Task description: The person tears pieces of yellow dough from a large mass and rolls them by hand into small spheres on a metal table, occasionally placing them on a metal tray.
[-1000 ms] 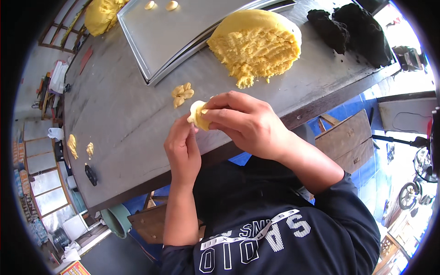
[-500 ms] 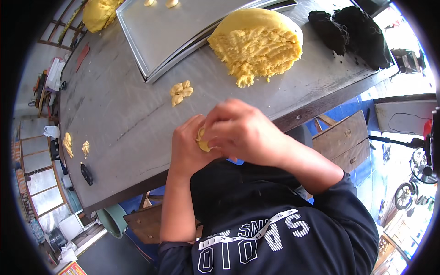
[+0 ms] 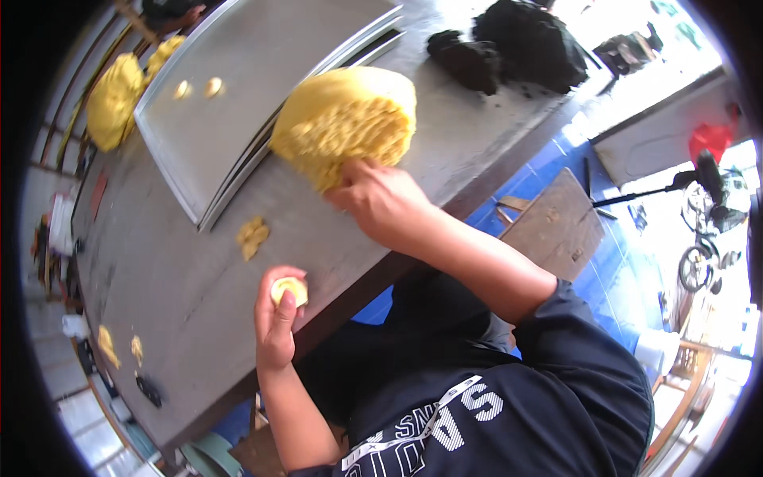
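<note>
My left hand (image 3: 276, 330) is closed round a small rounded piece of dough (image 3: 288, 287), pale at its edge and yellower in its middle, with the thumb pressed onto it. It is held near the table's front edge. Farther off, my right hand (image 3: 383, 203) has its fingers curled into the lower edge of a large yellow dough lump (image 3: 350, 99), whose near side is rough and torn. The fingertips are partly hidden against the lump. Between the left hand and the trays lies a cluster of small dough bits (image 3: 253, 237).
Stacked metal trays (image 3: 179, 147) lie behind the lump, the top one bearing small dough pieces (image 3: 214, 87). More yellow dough (image 3: 115, 103) sits at far left, black plastic (image 3: 528, 48) at far right. Dough scraps (image 3: 108, 347) and a small black object (image 3: 148, 390) lie at left.
My hands, together round the small dough piece before, are now apart. The right has moved away to the large lump; the left keeps the piece. The whole view has shifted.
</note>
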A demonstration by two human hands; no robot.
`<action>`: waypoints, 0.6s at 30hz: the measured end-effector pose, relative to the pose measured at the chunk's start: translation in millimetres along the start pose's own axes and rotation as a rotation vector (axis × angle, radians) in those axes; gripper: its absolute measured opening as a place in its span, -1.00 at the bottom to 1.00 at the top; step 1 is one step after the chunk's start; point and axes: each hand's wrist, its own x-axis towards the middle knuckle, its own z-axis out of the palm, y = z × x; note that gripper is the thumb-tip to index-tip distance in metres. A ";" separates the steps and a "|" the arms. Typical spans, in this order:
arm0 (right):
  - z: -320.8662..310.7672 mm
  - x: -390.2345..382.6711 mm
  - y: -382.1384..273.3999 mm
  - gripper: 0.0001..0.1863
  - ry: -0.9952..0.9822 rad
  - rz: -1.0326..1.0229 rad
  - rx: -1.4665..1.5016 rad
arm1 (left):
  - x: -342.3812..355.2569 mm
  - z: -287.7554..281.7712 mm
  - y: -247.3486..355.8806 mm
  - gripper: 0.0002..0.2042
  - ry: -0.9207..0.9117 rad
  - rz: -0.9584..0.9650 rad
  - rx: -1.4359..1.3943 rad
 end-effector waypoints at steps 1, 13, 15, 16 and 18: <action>-1.2 1.0 6.1 -0.79 -0.051 -0.018 -0.079 | -0.7 -0.8 -3.1 -0.71 0.046 -0.011 0.050; 6.4 -23.8 -0.9 -0.86 0.072 -0.156 -0.003 | 2.0 -0.9 -9.6 -0.68 0.024 -0.030 -0.152; 2.2 -25.2 2.7 -0.86 0.100 -0.169 -0.126 | 3.5 4.1 -11.7 -0.73 0.104 0.023 -0.209; -0.7 -26.6 0.7 -0.86 0.053 -0.169 -0.114 | 2.9 4.9 -13.3 -0.73 0.115 0.021 -0.200; -4.4 -30.2 1.7 -0.86 0.017 -0.208 0.024 | 4.1 8.2 -16.2 -0.74 0.049 0.027 -0.059</action>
